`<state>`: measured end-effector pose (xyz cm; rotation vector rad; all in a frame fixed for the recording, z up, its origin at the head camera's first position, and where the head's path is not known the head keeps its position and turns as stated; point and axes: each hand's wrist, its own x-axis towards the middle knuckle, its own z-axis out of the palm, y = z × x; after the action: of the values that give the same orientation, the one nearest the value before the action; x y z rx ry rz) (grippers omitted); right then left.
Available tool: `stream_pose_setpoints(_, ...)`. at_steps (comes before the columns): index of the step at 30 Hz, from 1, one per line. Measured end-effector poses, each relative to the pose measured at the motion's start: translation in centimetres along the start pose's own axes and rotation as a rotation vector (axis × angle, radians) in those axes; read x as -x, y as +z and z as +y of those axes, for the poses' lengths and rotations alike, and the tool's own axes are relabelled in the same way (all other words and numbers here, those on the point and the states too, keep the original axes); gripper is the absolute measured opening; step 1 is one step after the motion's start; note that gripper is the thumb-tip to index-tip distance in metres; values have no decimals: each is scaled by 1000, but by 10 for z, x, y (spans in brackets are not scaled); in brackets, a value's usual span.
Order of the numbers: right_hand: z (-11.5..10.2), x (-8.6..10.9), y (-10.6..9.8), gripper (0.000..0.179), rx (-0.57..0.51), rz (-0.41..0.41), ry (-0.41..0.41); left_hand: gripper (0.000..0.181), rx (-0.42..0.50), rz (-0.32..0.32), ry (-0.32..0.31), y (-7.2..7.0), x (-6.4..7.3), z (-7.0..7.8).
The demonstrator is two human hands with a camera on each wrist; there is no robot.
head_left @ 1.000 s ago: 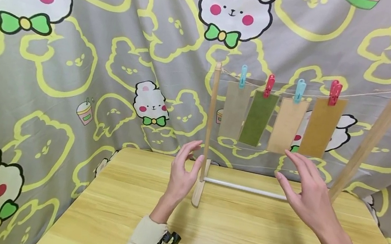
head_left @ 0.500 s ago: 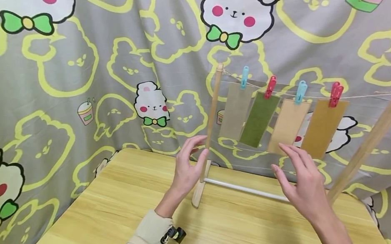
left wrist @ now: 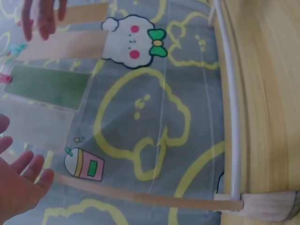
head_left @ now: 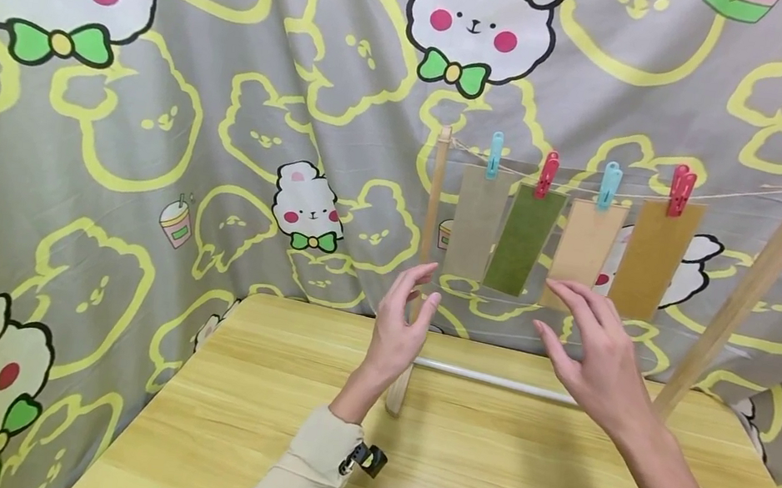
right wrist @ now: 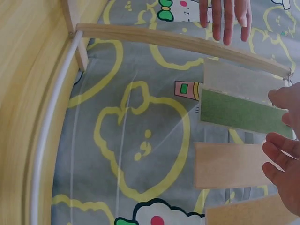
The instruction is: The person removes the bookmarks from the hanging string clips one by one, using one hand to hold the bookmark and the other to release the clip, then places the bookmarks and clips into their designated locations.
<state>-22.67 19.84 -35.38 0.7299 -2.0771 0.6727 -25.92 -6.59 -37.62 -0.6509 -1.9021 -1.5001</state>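
Observation:
My left hand (head_left: 402, 330) is raised in front of the stand's left post (head_left: 435, 200), fingers relaxed and holding nothing. Facing it, my right hand (head_left: 594, 359) hovers with loosely bent fingers; its fingertips overlap the lower edge of the peach card (head_left: 586, 244) in the head view. On the string (head_left: 739, 197) also hang a grey card (head_left: 475, 227), a green card (head_left: 523, 243) and an ochre card (head_left: 655, 262). Blue clothespins (head_left: 495, 156) hold the grey and peach cards, red clothespins (head_left: 547, 175) the others. The left wrist view shows empty space between thumbless fingertips (left wrist: 35, 168) and cards.
A wooden right post (head_left: 748, 289) leans outward, with the string tied at its top. Low down, a white rod (head_left: 499, 381) joins the stand's two sides. The stand is on a wood-grain table (head_left: 470, 475), and a patterned grey curtain (head_left: 240, 137) hangs behind.
My left hand has moved right and slightly up, now in front of the left post. My right hand has shifted left and slightly up. The cards hang as before.

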Motion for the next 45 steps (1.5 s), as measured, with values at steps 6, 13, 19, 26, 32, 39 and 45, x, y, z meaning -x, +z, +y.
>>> stream_pose_setpoints(6, -4, -13, 1, 54, 3, -11, -35, 40, -8, 17, -15, 4, -3, -10)
stream_pose_setpoints(13, -8, -27, 2, 57, -4, 27, -88, 42, -4, -23, -59, 7, -6, -9)
stream_pose_setpoints(19, -10, -37, -3, 55, -6, 58, -137, 43, -39, -27, -42, 14, -9, -11)
stream_pose_setpoints(26, -11, -51, -5, 53, 27, 35, -176, 44, -44, -58, -37, 15, -12, -11)
stream_pose_setpoints(32, -10, -58, -6, 52, 65, -9, -186, 46, -53, -84, -20, 16, -15, -14)
stream_pose_setpoints(39, -10, -64, -5, 59, 35, 29, -206, 47, -53, -100, -50, 21, -15, -16)
stream_pose_setpoints(45, -11, -71, -7, 59, 39, 28, -213, 44, -39, -98, -63, 24, -19, -20)
